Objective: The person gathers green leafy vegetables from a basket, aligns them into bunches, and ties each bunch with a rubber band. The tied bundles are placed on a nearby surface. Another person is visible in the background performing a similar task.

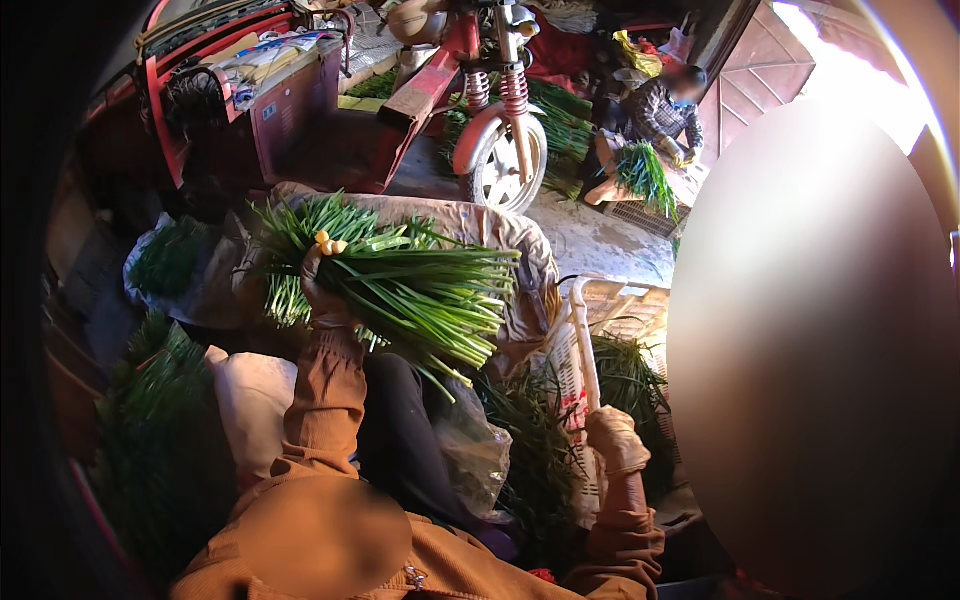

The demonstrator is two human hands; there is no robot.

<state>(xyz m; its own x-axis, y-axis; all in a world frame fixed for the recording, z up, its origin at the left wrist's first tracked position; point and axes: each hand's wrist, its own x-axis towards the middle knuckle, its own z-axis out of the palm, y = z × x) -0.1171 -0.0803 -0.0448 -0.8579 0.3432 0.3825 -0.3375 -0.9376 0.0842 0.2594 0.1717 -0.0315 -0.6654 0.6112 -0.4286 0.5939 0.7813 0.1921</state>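
Note:
My left hand (pixel 322 274), in a soiled glove with bare fingertips, is closed around a bunch of long green leafy stalks (pixel 427 289), like garlic chives. Their pale cut ends point right. Beneath and behind the bunch, more green stalks (pixel 330 214) lie on a cloth-covered surface (pixel 480 217). At the lower right, my right hand (pixel 616 439), in a pale glove, is at the rim of a white plastic crate (pixel 586 337); its fingers are turned away, so whether they grip the rim is unclear. Loose, darker greens (pixel 630 375) lie in the crate.
Loose greens (pixel 532 450) and a clear plastic bag (pixel 472 442) lie beside my legs. More greens (pixel 161 405) stand at left, near a white sack (pixel 255 397). A red three-wheeler (pixel 502 157) is parked ahead. Another person (pixel 667 112) handles greens at the upper right. A large blur covers the right side.

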